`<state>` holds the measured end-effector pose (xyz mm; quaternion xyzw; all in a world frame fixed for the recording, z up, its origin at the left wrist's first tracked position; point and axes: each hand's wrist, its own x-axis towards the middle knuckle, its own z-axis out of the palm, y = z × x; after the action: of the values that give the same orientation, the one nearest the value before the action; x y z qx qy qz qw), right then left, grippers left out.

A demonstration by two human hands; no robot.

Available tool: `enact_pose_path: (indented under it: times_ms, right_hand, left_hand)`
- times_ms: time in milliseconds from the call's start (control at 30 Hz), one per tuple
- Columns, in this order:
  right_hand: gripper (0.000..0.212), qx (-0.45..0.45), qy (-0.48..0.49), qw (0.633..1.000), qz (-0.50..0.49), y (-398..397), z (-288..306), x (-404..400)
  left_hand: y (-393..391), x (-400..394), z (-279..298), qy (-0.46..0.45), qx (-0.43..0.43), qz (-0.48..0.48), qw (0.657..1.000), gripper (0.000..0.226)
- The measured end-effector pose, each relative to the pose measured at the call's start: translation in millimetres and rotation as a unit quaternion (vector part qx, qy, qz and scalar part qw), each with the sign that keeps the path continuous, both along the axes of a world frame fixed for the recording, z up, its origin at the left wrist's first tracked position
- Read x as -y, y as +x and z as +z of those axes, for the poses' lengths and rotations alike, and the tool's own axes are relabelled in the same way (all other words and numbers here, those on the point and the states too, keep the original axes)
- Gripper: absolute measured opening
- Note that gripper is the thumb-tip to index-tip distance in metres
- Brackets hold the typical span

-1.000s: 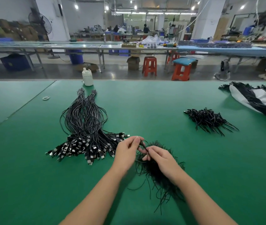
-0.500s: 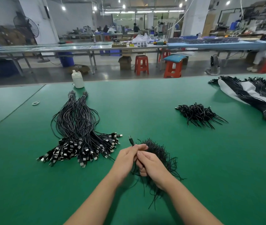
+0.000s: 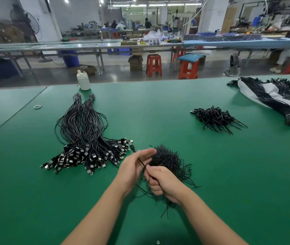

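Low in the middle of the green table (image 3: 229, 174), my left hand (image 3: 133, 169) holds a thin black cable (image 3: 141, 162) whose plug end sticks out up and to the left. My right hand (image 3: 162, 183) pinches the same cable just below, fingers curled round it. Behind both hands lies a loose heap of short black ties (image 3: 169, 160). To the left spreads a big bundle of black USB cables (image 3: 84, 137), their metal plugs fanned toward me.
A second small pile of black ties (image 3: 215, 118) sits right of centre. Bound cables on a white sheet (image 3: 271, 98) lie far right. A white bottle (image 3: 83, 80) stands at the far edge and a rubber band (image 3: 37, 106) lies at left. Stools and benches stand beyond.
My hands have drawn a little apart, stretching the cable between them. Its plug now pokes out beyond my left hand. The view has shifted slightly.
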<state>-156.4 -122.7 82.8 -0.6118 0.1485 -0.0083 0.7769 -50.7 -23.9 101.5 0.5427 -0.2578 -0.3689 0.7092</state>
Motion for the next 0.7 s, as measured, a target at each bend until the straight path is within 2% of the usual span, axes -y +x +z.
enact_pose_path:
  times_ms: [67,133,267,367,433,500,600,700]
  right_hand:
    - [0.042,-0.003,0.027,1.000,0.004,-1.0,-4.0,-2.1]
    - [0.042,-0.001,0.056,0.998,0.004,-2.8,-7.5,-3.7]
    - [0.039,0.020,0.114,0.993,0.014,-4.0,-10.1,-2.2]
    - [0.037,0.015,0.139,0.990,0.028,-3.5,-7.5,-3.6]
    - [0.032,0.004,0.088,0.995,0.051,-3.5,-3.3,-6.4]
    - [0.031,0.004,0.024,0.997,0.079,-2.3,0.1,-9.1]
    - [0.025,0.002,-0.038,0.996,0.080,1.9,4.1,-8.7]
    - [0.036,-0.008,-0.076,0.995,0.059,5.0,3.7,1.2]
  left_hand:
    - [9.8,1.0,9.3,-0.094,-0.111,0.035,0.989,0.047]
    - [19.9,-0.2,18.8,-0.158,-0.223,0.017,0.962,0.050]
    - [25.5,-15.8,18.7,-0.109,-0.239,-0.106,0.959,0.045]
    - [29.0,-27.3,18.4,-0.019,-0.170,-0.232,0.958,0.044]
    - [25.7,-31.7,26.9,0.057,-0.072,-0.324,0.942,0.044]
    - [18.7,-32.9,35.5,0.138,0.048,-0.393,0.908,0.046]
    - [9.0,-31.8,43.0,0.258,0.146,-0.379,0.877,0.046]
    - [6.1,-33.9,37.2,0.351,0.179,-0.326,0.860,0.045]
